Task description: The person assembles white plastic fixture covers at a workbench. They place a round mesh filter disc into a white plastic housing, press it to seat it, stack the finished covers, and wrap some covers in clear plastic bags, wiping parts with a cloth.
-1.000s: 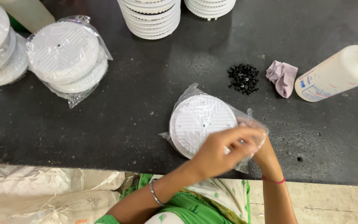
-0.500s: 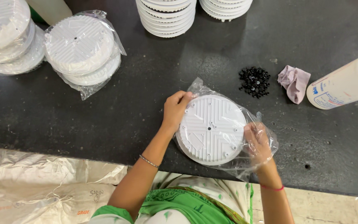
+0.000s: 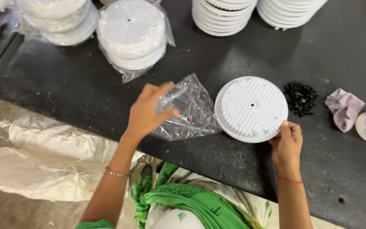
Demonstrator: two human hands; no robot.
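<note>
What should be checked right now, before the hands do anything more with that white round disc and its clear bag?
1. White disc fully out of the clear bag: ok.
2. Right hand grips the disc's near edge: ok.
3. Left hand holds the bag, lifted off the black table: ok.
4. Disc clear of the small black parts: ok, apart.
5. Disc lying flat on the table: cannot tell.
</note>
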